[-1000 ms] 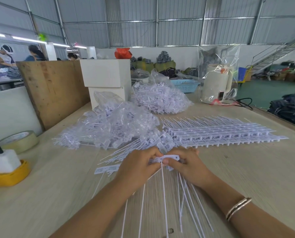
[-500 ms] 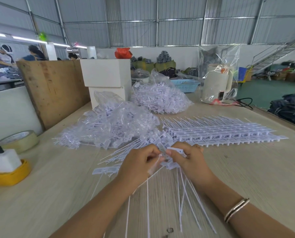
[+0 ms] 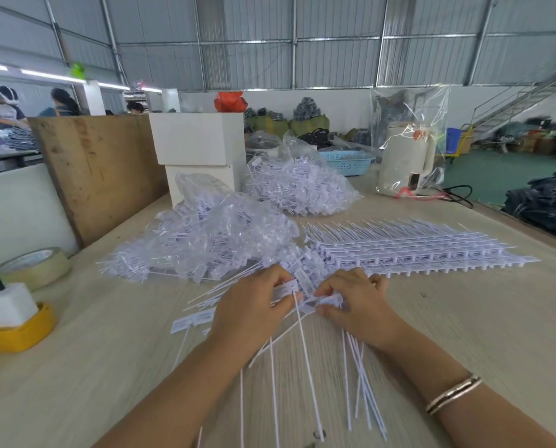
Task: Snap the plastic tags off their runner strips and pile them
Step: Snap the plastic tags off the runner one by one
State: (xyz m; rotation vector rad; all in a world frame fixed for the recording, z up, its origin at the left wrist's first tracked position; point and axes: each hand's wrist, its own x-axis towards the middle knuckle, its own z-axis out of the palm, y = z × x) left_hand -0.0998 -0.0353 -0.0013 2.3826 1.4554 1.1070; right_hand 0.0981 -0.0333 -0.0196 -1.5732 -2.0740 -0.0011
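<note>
At the far left edge of the pale wood-grain surface (image 3: 76, 367), a white block in a yellow plastic tray (image 3: 18, 333) is seen, with a roll of beige tape (image 3: 35, 265) just behind it. Further right, a clear plastic bag of loose white tags (image 3: 212, 234) is spread out, and a 2nd such bag (image 3: 299, 192) lies behind it, near 2 stacked white boxes (image 3: 199, 147). In the middle foreground, the left hand (image 3: 254, 312) is curled round a white plastic tag with a long thin tail (image 3: 297, 324), pinched at its flat head. Just beside it, the right hand (image 3: 357, 305) is clamped on a short white runner strip with tags attached (image 3: 327, 300), the thin tails hanging toward the camera over the surface. A metal bangle (image 3: 453, 394) is worn on the right wrist. To the right, behind the hands, a flat stack of unbroken white runner strips (image 3: 415, 250) is laid on the surface. A cream kettle in a clear bag (image 3: 406, 160) stands further back.
</note>
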